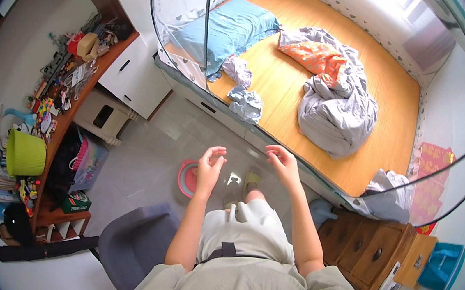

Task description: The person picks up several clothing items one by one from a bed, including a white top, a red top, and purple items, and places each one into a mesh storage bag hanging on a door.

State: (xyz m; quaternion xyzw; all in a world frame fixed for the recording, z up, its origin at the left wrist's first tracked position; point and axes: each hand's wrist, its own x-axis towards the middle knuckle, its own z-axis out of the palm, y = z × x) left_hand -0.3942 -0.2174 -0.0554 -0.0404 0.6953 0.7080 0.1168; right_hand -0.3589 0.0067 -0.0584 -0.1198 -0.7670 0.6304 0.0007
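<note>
My left hand (pixel 210 165) is raised over the floor in front of me, its fingers loosely bent and apart, with nothing in it. Level with it, my right hand (pixel 283 163) hovers close to the bed's near edge, also empty, thumb and fingers spread a little. Below the left hand, a round pink and grey basin (pixel 183 183) is on the floor, partly hidden by that hand and forearm. Beyond the hands lies a bed with a tan mat (pixel 277 116). On it are a bundled grey quilt (pixel 335 120) with an orange patterned part, a blue pillow (pixel 230 27) and crumpled light cloths (pixel 245 104).
A dark-framed bed net (pixel 207 24) arches over the bed. A grey chair (pixel 131 243) stands close at my left, before a cluttered desk with a green bin (pixel 26 153). To my right are a wooden chest of drawers (pixel 363 247) and a blue container (pixel 442 266).
</note>
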